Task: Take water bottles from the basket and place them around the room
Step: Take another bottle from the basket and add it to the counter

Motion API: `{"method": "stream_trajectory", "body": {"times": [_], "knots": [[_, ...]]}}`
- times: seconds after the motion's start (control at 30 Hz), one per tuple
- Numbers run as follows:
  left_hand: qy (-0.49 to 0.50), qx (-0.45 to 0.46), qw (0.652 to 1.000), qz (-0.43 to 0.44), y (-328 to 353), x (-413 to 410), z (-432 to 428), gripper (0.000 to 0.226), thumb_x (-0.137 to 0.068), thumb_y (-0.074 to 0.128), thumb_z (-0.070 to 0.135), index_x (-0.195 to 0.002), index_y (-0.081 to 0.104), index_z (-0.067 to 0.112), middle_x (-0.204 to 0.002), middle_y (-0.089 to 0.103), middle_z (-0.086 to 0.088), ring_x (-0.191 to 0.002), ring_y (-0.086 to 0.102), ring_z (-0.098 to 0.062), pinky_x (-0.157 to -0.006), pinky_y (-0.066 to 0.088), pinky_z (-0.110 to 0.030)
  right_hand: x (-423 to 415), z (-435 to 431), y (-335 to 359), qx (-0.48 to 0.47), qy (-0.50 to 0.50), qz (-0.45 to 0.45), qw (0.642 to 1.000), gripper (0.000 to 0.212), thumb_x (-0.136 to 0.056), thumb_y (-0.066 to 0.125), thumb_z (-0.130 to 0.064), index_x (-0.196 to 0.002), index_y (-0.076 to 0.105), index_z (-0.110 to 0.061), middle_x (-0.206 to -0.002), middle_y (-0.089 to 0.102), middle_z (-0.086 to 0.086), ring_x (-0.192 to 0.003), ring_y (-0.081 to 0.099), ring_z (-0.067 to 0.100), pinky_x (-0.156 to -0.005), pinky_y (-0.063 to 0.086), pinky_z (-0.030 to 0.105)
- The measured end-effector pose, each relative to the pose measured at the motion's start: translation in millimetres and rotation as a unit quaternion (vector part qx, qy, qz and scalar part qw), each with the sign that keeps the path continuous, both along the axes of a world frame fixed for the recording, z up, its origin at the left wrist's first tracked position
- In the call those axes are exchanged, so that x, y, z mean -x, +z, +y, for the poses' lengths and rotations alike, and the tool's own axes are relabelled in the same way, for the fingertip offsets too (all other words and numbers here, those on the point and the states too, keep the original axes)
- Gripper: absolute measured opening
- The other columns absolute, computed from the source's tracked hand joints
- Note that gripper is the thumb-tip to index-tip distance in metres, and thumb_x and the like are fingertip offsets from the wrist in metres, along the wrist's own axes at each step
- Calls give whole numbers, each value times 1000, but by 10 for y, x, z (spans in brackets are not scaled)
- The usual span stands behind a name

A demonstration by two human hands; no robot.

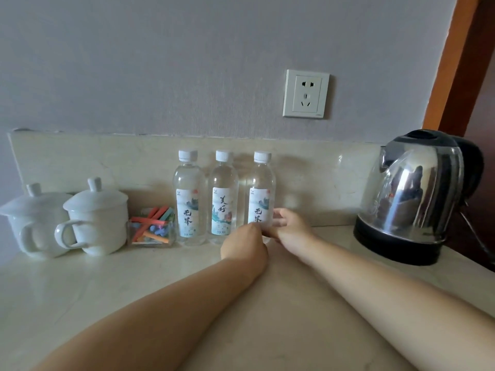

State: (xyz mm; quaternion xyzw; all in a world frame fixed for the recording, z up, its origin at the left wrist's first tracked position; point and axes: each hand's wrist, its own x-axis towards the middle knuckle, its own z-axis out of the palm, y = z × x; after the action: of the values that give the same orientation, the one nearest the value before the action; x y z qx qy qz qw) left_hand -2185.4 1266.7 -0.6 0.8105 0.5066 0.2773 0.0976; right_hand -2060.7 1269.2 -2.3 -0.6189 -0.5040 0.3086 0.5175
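Three clear water bottles with white caps and printed labels stand in a row against the back of a marble counter (80, 290): the left bottle (188, 196), the middle bottle (222, 196) and the right bottle (261, 194). My left hand (245, 245) and my right hand (290, 226) both hold the base of the right bottle, one on each side. That bottle stands upright on the counter, close to the middle one. No basket is in view.
Two white lidded cups (96, 218) stand at the left, beside a small clear box of coloured sachets (152, 228). A steel electric kettle (412, 196) sits on its black base at the right. A wall socket (306, 94) is above the bottles.
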Motion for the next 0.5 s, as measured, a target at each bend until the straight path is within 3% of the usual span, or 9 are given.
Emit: {"method": "stream_trajectory", "body": {"times": [0.13,0.33,0.4,0.5], "knots": [[10,-4,1000,-15,-22,34,45,22,-85,50,17,-105,59,11,-110,64,-9,-104,58,-27,-76,43,-30,-8,102,-78,-18,0,-47,999,48,-71,81,-28,-113,58,-25,-89,58,-1,-85,56,15,-85,47,35],[22,-2,999,-46,-21,30,78,20,-84,53,25,-97,62,13,-103,66,-8,-101,59,-26,-73,40,-28,-12,189,-98,-42,16,-72,996,51,-74,79,-26,-120,58,-15,-74,50,-10,-67,48,1,-61,39,13],[24,-1,999,-43,-18,29,80,18,-83,53,24,-94,62,13,-101,66,-8,-99,60,-26,-71,40,-28,-22,206,-116,-49,17,-74,996,49,-75,79,-24,-119,59,-13,-73,50,-9,-67,49,3,-59,39,8],[30,-9,998,-47,-18,35,68,16,-81,53,23,-90,61,12,-99,66,-9,-97,60,-28,-69,39,-29,-12,237,-129,-44,26,-60,997,53,-75,78,-22,-122,59,-7,-73,50,-4,-76,51,16,-75,40,24]]}}
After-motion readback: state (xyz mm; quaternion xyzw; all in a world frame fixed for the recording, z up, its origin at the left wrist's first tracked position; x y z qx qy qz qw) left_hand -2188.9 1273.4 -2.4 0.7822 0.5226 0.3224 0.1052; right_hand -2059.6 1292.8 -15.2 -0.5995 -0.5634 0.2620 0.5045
